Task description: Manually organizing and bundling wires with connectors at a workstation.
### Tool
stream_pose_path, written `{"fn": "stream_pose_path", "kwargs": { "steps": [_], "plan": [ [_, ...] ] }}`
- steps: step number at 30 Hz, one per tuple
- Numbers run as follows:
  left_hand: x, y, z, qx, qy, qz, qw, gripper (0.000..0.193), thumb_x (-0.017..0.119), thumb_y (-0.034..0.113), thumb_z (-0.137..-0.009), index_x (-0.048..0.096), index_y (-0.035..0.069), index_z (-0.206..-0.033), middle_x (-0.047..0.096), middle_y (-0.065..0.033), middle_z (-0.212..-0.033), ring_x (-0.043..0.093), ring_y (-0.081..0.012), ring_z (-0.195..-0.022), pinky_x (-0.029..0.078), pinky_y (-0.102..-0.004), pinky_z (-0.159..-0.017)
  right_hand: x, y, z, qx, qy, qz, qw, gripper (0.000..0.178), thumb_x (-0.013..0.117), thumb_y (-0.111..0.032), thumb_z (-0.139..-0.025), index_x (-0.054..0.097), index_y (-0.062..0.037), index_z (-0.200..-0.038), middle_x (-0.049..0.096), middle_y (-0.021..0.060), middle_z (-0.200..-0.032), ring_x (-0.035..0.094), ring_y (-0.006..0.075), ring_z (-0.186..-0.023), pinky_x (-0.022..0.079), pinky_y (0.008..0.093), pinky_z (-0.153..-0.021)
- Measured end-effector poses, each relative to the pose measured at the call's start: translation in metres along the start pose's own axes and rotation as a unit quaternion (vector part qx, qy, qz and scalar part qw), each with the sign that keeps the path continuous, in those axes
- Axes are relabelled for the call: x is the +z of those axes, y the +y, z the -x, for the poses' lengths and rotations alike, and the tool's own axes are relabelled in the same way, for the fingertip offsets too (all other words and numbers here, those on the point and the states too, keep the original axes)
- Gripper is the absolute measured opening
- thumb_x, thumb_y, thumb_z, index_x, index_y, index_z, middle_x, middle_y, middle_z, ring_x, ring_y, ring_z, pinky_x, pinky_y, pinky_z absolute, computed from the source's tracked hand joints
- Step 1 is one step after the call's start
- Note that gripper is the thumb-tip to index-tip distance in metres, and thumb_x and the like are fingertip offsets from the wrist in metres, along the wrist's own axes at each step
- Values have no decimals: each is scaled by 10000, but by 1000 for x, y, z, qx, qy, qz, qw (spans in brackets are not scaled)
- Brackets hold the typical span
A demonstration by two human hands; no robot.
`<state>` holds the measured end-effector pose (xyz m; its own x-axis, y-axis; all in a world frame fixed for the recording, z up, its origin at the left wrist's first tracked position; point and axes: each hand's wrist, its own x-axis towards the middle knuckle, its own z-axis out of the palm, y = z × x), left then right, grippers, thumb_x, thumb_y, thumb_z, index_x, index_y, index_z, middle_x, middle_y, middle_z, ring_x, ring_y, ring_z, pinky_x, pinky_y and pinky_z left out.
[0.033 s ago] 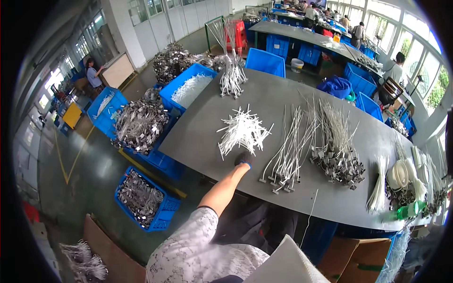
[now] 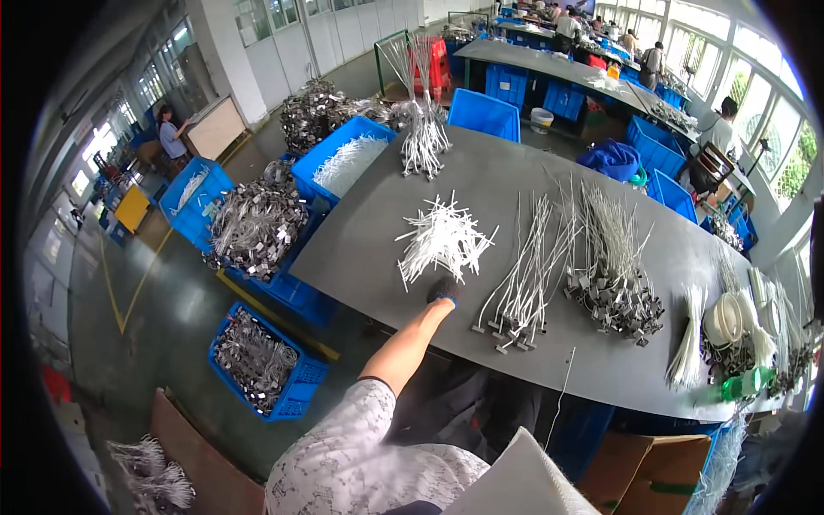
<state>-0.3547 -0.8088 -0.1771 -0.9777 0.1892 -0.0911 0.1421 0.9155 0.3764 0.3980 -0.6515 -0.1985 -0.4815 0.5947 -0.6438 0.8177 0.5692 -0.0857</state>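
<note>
Nothing has shifted since the earlier frame, taken at the same instant: the outstretched arm, the piles and the bins lie as they did. One hand [image 2: 443, 292], in a dark glove with a blue cuff, rests on the near part of the grey table [image 2: 369, 240], touching the lower edge of a loose pile of short white ties [image 2: 442, 239]. The glove looks curled down onto the tabletop, but the hand is too small to tell how far the fingers are parted or whether they grip any ties. The bare forearm runs back to a patterned white sleeve [image 2: 360, 463] at the lower edge; which arm it is cannot be told for sure, though it comes from the person's left side. The other hand is out of view.

Just right of the hand lies a fan of long wires with small metal ends [image 2: 524, 283], and beyond that a denser heap of wires with metal clips [image 2: 614, 275]. At the table's far end stands an upright bundle of white wires [image 2: 423, 129]. Toward the right end sit coils and bundles of pale cord [image 2: 730, 322].

Left of the table, on the floor, blue plastic bins [image 2: 296, 390] hold heaps of metal clips; one bin higher up holds white pieces [image 2: 348, 159]. Cardboard boxes [image 2: 661, 472] stand at the lower right. Other people work at tables far behind.
</note>
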Motion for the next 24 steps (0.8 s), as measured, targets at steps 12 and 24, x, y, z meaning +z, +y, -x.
{"fn": "stream_pose_path", "kwargs": {
  "steps": [12,24],
  "plan": [
    [-73,81,142,-253,-307,798,453,136,616,99,-1011,634,-35,-1005,713,-152,-984,732,-225,-882,652,-351,-754,-74,-57,-8,-126,155,-80,976,223,581,-175,-902,653,-33,-1059,721,251,-984,704,436,-932,567,522,-793],
    [-163,247,215,-20,-40,794,607,142,596,143,-1025,624,5,-1005,732,-109,-910,735,-202,-741,619,-328,-685,-162,-109,-24,-111,65,41,991,231,588,-220,-911,674,-63,-1058,738,216,-987,713,415,-960,566,513,-802]
  ]
}}
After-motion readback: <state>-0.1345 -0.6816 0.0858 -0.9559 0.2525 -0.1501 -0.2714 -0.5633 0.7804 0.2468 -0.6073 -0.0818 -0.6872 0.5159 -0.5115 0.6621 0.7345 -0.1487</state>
